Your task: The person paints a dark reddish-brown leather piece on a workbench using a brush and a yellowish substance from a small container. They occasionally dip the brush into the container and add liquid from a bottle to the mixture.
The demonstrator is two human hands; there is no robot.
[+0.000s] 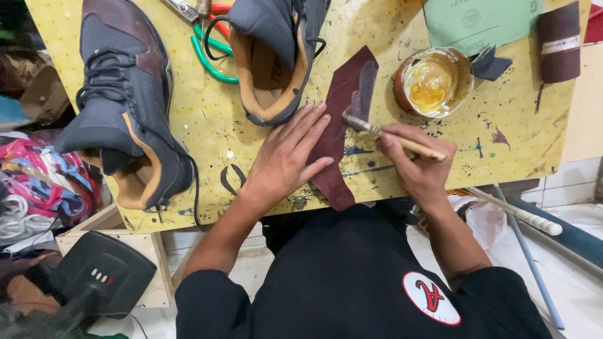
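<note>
Head view, looking straight down on a yellow worktable [207, 119], which serves as the landmark throughout. One maroon leather strip [342, 125] lies on the table near its front edge, about mid-width. Its long axis runs from the front edge, where one end overhangs slightly toward the person, diagonally up and to the right; the wider end points toward the far side of the table.

Left hand [286, 160]: flat, fingers spread wide, pressing the strip against the table; it grips nothing.

Right hand [421, 166]: closed around one wooden-handled brush [392, 137]. The brush lies nearly level, bristle end pointing left and touching the upper part of the strip.

Counted on the table:
- Two dark grey shoes with tan lining: one shoe [122, 103] at the left end, a second shoe [273, 56] at the far edge, just beyond the strip.
- One open tin of amber glue [433, 81], right of the strip's far end.
- One green sheet [480, 22] at the far right.
- One dark roll [559, 41] at the far right corner.
- One pair of green-and-red-handled pliers [210, 37], between the shoes.
</note>
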